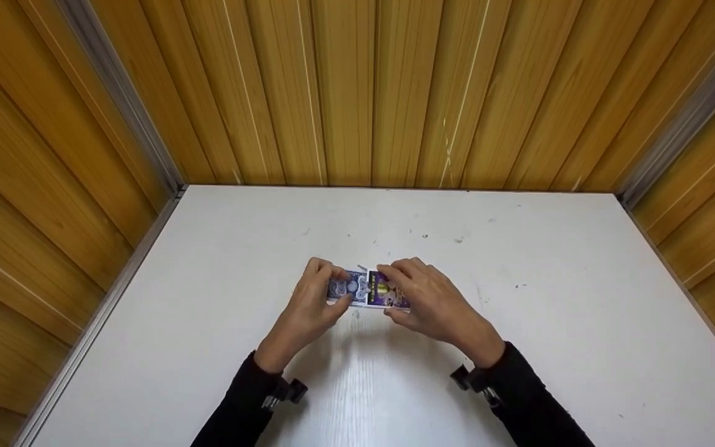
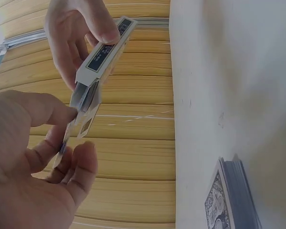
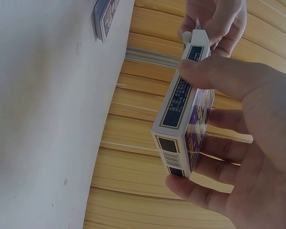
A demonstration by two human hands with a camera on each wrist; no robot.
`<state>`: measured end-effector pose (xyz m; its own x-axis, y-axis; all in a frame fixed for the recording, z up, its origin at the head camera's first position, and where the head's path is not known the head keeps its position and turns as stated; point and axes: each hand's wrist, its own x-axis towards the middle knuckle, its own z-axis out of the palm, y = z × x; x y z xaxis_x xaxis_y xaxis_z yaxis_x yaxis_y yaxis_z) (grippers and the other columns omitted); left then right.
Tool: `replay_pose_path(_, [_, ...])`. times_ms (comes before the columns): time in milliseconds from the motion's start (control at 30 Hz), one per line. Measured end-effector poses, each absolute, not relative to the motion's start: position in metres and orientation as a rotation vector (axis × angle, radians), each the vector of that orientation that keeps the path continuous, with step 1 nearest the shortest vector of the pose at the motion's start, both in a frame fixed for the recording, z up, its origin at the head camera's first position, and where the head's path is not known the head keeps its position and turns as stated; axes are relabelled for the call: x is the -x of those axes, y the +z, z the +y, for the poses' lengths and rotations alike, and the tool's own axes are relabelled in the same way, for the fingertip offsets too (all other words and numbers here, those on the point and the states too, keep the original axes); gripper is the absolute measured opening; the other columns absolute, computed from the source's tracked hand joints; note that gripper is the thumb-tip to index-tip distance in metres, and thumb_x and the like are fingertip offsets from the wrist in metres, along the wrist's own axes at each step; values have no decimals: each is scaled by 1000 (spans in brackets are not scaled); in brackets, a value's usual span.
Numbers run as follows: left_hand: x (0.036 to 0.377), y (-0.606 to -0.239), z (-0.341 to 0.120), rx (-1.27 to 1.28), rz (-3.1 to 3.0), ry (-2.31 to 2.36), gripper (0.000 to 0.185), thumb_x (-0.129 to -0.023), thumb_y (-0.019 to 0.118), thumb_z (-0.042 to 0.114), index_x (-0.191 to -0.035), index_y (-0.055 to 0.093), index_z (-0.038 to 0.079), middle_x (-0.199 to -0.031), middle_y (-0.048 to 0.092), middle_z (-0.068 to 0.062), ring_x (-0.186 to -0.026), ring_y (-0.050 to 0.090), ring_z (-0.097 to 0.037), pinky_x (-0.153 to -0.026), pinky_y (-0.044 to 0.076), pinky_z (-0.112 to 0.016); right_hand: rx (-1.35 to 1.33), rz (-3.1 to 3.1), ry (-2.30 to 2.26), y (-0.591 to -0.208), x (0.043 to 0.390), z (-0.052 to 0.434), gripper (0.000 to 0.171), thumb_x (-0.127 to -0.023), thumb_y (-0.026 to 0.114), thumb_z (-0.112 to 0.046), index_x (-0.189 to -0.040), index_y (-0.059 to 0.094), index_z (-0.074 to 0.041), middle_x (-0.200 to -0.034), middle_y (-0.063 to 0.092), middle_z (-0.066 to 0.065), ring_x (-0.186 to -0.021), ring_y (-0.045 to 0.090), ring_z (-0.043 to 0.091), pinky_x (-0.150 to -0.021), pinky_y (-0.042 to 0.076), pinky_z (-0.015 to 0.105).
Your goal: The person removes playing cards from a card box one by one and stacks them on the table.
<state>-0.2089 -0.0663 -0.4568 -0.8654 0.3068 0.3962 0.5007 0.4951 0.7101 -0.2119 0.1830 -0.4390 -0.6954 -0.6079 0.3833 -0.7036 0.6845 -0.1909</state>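
Card box (image 1: 388,292) between both hands (image 1: 370,304)

The deck (image 2: 231,198) on the table is running off the bottom edge; fingers are covering the box's (image 1: 388,292) front print.

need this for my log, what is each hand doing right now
Left hand: pinching cards at the open end of the card box.
Right hand: gripping the card box.
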Motion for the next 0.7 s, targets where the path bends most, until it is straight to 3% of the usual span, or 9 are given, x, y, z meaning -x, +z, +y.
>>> replay_pose_path(133, [207, -457, -65, 772, -2548, -1220, 36, -86, 81, 0, -119, 67, 2, -146, 40, -14, -112, 61, -25, -88, 56, -33, -1054, -2588, 445, -439, 212, 183, 68, -84, 87, -27, -141, 58, -6, -124, 62, 10, -110, 59, 24, -87, 53, 40])
replay_pose_path(200, [206, -456, -66, 808, -2569, -1152, 39, -85, 83, 1, -122, 68, 4, -153, 38, -12, -116, 61, -23, -91, 55, -34, -1057, -2581, 437, -439, 212, 183, 67, -84, 87, -27, -141, 58, -6, -124, 62, 10, -110, 59, 24, -87, 53, 41])
replay_pose_path(567, [208, -457, -71, 953, -2542, -703, 47, -78, 92, 15, -118, 66, 12, -133, 59, -8, -124, 52, -24, -102, 49, -38, -1067, -2594, 444, -442, 212, 184, 66, -85, 86, -29, -140, 58, -5, -124, 62, 10, -110, 59, 24, -88, 53, 40])
replay_pose_path(700, [210, -457, -75, 954, -2524, -666, 47, -76, 93, 15, -114, 66, 11, -137, 61, -9, -125, 54, -24, -103, 48, -39, -1059, -2603, 443, -442, 212, 184, 67, -85, 86, -30, -141, 58, -5, -125, 62, 10, -110, 59, 24, -88, 53, 41])
